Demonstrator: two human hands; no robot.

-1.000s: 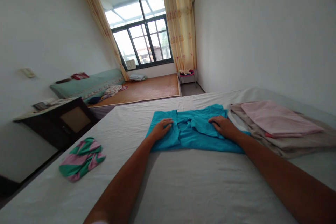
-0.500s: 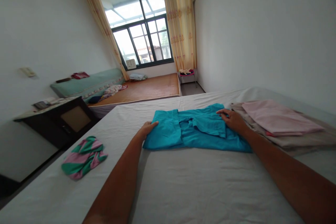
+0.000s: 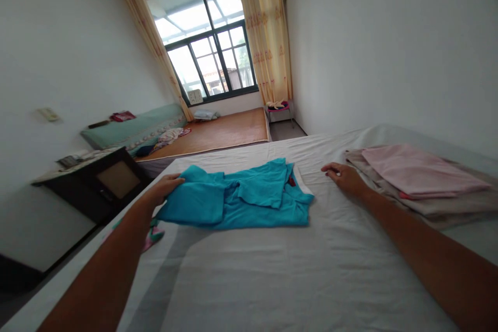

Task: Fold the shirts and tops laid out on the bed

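A partly folded turquoise T-shirt (image 3: 257, 192) lies across the white bed sheet, its white-edged neckline with a small red label at the right end. My left hand (image 3: 171, 185) grips the shirt's left end, fingers closed on the cloth and that end slightly raised. To the right of the neckline, my right hand (image 3: 346, 177) hovers just over the sheet, apart from the shirt, with nothing in it and its fingers loosely bent and apart. Behind my left forearm, a green and pink striped cloth (image 3: 154, 238) is mostly hidden.
At the right, a folded pink garment (image 3: 420, 168) rests on folded beige cloth (image 3: 431, 210). The white bed sheet (image 3: 249, 280) spreads under everything. Further off are a dark cabinet (image 3: 89, 187), a second bed with a brown mat (image 3: 225, 129), and a small stool (image 3: 280, 109) by the curtain.
The turquoise T-shirt has slid left with my left hand, its left end lifting. My right hand has come off the shirt, and its neckline now shows. My left forearm now covers most of the striped cloth.
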